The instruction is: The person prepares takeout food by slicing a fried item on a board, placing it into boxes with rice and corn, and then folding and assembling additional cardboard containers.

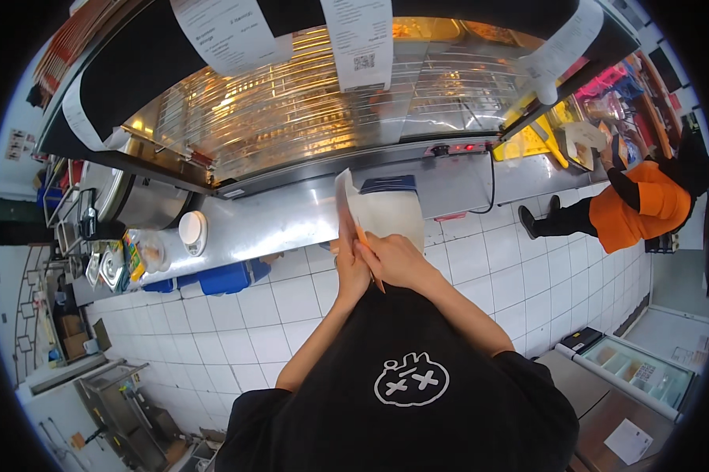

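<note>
Close in front of my body, over the counter's near edge, my left hand [353,272] and my right hand [394,258] are together on a thin folded piece of paper or card [346,206], white and brownish-orange, seen nearly edge-on. It stands upright from my fingers. My right fingers pinch its near part, and the left hand wraps its lower side. Just beyond my right hand lies a pale sheet or paper bag [390,215], with a dark blue item [388,184] at its far end. Whether these touch the held piece is hidden.
A heated display cabinet [283,118] with paper slips stands behind the steel counter [272,218]. To the left are a white kitchen scale [193,233] and a large steel cooker [136,197]. A co-worker in an orange garment [641,203] stands at right; blue bins [227,278] sit below.
</note>
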Tool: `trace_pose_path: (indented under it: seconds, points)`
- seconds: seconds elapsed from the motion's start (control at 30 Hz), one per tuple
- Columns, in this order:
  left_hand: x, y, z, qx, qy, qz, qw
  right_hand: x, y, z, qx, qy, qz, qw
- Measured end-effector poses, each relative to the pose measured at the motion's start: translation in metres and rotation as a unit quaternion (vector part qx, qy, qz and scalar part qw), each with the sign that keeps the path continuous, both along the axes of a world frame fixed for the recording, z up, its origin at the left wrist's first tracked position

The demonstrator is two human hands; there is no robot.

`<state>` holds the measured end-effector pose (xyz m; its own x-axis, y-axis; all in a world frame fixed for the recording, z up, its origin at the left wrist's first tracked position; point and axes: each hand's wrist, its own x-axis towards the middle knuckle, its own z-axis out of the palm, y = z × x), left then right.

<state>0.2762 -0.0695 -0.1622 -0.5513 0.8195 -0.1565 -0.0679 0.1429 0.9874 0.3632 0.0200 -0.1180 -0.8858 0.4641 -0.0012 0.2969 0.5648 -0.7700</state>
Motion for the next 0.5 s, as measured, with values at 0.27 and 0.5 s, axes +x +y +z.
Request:
trace_pose_path:
  seconds: [0.27, 0.5]
  points:
    - [-0.013, -0.003, -0.02, 0.029, 0.093, 0.081, 0.992, 0.026, 0.007, 0.039, -0.01, 0.069, 0.058, 0.996]
    - [-0.022, -0.001, 0.011, 0.015, 0.209, 0.01, 0.978, 0.016, 0.018, 0.025, 0.002, 0.079, -0.097, 0.992]
